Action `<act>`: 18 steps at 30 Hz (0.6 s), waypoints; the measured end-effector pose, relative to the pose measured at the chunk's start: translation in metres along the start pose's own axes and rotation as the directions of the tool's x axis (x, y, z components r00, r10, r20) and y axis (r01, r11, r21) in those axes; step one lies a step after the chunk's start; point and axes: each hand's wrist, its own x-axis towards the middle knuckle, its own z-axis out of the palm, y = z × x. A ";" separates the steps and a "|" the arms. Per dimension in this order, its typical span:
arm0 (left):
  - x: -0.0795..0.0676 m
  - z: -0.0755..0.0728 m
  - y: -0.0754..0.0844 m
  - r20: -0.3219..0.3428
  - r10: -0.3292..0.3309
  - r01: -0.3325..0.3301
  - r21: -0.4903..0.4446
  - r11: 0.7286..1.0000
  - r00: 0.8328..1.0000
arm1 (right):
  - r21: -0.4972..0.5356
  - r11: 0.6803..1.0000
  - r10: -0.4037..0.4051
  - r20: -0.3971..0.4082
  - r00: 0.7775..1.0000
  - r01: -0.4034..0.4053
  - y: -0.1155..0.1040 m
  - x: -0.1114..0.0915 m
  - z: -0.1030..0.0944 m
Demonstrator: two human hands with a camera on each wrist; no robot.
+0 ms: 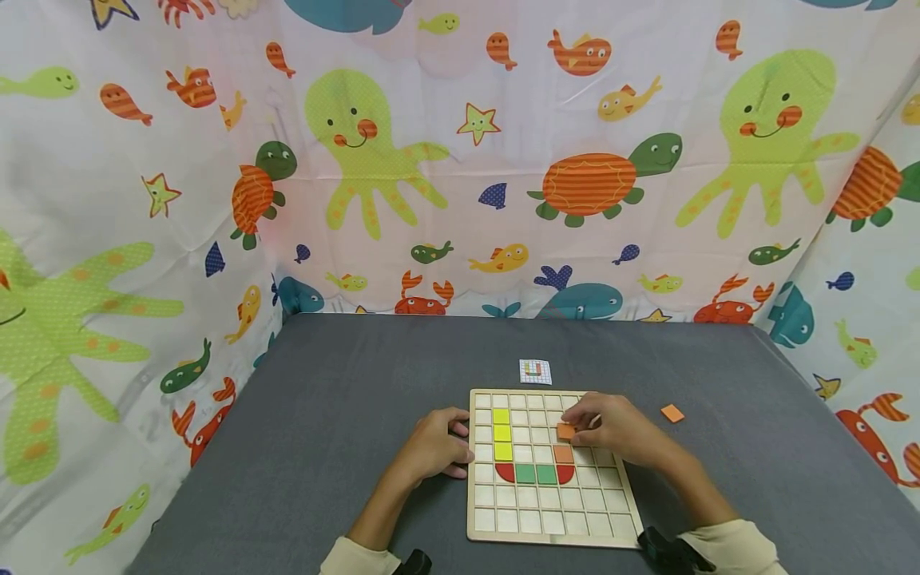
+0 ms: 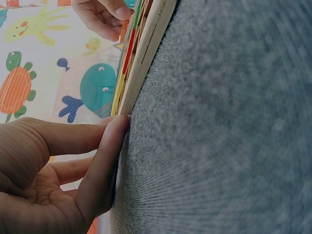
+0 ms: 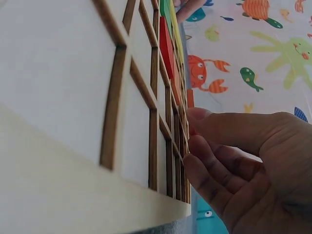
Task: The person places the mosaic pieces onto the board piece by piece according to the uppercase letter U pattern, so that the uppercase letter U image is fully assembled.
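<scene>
A wooden grid board (image 1: 549,527) lies on the grey table. It carries a column of three yellow tiles (image 1: 501,434), and a bottom row of red and green tiles (image 1: 535,473) with one orange tile (image 1: 563,454) above its right end. My right hand (image 1: 575,426) pinches another orange square tile (image 1: 565,432) just over the board, one cell above the laid orange one. My left hand (image 1: 460,447) rests on the table with its fingertips against the board's left edge (image 2: 146,53). In the right wrist view the fingers (image 3: 214,146) curl close to the grid (image 3: 73,97).
A loose orange tile (image 1: 672,413) lies on the table right of the board. A small pattern card (image 1: 535,371) sits just behind the board. Sea-creature curtains (image 1: 460,160) wall in the table at the back and on both sides.
</scene>
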 end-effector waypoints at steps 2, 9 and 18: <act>0.000 0.000 0.000 0.001 0.002 -0.002 -0.001 1.000 1.000 | 0.001 1.000 -0.002 0.004 1.000 0.002 -0.001 0.001 0.001; 0.002 0.000 -0.002 -0.001 0.002 -0.002 0.004 1.000 1.000 | -0.011 1.000 -0.005 0.017 1.000 0.005 -0.004 0.004 0.002; 0.002 0.000 -0.002 0.000 0.006 -0.006 0.003 1.000 1.000 | 0.006 1.000 -0.007 0.031 1.000 0.006 -0.005 0.005 0.003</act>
